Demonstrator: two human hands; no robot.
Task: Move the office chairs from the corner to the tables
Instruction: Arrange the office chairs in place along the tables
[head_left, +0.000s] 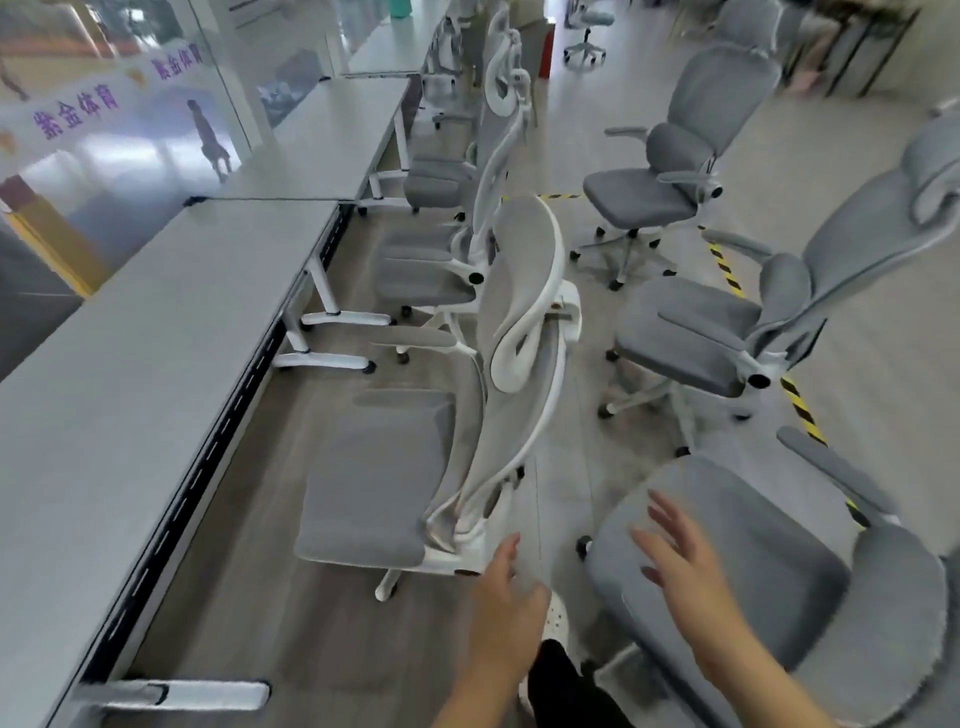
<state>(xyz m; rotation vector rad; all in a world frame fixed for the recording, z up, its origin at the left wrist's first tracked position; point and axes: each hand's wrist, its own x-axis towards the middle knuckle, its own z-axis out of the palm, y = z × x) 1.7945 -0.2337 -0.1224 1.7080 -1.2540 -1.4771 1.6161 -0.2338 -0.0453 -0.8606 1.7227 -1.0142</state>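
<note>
We had one white chair (415, 441) parked by the long worktop (171, 332) on the left, and our left hand (506, 597) and right hand (675, 556) were open, holding nothing, ready to grab the near grey chair (753, 561) next.

The nearest chair (769, 587) on the right runs off the bottom and right edges, so its back and base cannot be seen whole. Both forearms are cut by the bottom edge. The near table (135, 374) leaves the picture at left. The white-framed chair (395, 467) hides most of its own wheel base under the seat. The far end of the room is blurred.
</note>
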